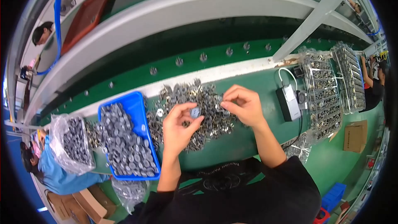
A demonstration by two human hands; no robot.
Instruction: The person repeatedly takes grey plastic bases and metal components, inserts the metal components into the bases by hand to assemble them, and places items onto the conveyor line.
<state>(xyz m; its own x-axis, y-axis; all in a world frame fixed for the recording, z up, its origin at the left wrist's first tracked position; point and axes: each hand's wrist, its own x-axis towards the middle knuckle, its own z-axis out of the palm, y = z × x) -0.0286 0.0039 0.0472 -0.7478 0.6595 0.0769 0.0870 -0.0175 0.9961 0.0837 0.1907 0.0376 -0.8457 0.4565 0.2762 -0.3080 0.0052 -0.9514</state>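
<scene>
My left hand is closed, with a small round grey plastic part between thumb and fingertips. To its right, my right hand pinches a small shiny metal part. Both hands are over a heap of small metal parts on the green table. At my left stands a blue bin with many round grey parts like the one in my left hand. Finer details of both held parts are too small to make out.
Past a white rail, several small parts stand in a row on a green belt. A power strip and clear trays of parts lie at right. At left is a plastic bag of grey parts; a person in blue is beyond.
</scene>
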